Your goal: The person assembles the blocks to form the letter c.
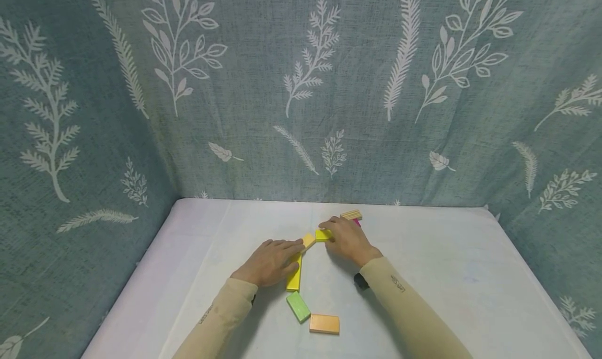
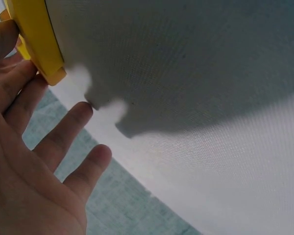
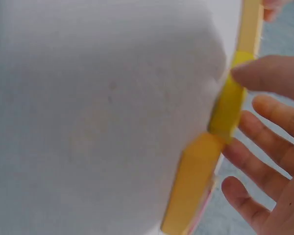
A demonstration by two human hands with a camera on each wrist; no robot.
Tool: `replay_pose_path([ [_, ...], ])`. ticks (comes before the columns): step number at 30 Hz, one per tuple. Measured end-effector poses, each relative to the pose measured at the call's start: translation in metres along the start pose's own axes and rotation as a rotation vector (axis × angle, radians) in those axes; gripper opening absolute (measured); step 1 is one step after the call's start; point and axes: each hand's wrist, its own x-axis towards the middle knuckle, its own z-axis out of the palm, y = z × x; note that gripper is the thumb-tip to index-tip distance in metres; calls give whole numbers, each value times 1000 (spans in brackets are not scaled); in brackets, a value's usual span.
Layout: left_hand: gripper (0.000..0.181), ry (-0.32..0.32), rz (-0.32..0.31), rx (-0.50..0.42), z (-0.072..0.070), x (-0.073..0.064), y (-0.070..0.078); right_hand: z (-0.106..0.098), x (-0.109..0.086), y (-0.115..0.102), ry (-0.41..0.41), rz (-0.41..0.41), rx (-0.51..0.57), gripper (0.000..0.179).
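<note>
A long yellow block [image 1: 293,278] lies on the white table, and my left hand [image 1: 270,262] pinches its far end between thumb and fingers. In the left wrist view the thumb sits on one side of that yellow block [image 2: 36,36], with the last two fingers spread away. A light orange block [image 1: 308,241] lies at the left fingertips. Farther right, my right hand [image 1: 348,240] pinches another yellow block [image 1: 323,235], its thumb on the near side. In the right wrist view this yellow block [image 3: 229,105] stands end to end between the light orange block [image 3: 249,29] and an orange block [image 3: 193,181].
Nearer me lie a green block [image 1: 298,307] and an orange block [image 1: 324,324], corners close together. Beyond the right hand are tan blocks [image 1: 351,215] and a magenta block [image 1: 357,222]. A leaf-patterned curtain [image 1: 254,113] rises behind the white table [image 1: 447,275].
</note>
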Motion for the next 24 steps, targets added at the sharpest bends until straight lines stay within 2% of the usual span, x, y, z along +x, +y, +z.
replay_pose_path([
  [11, 43, -4, -13, -3, 0, 0, 1, -28, -27, 28, 152, 45, 171, 39],
  [14, 43, 1, -14, -4, 0, -1, 1, -31, -33, 35, 189, 10, 182, 37],
  [20, 44, -3, -17, -8, 0, -1, 1, -28, -41, 43, 282, -121, 205, 37],
  [24, 44, -5, -10, -16, 0, -1, 1, -28, -44, 44, 281, -123, 186, 40],
])
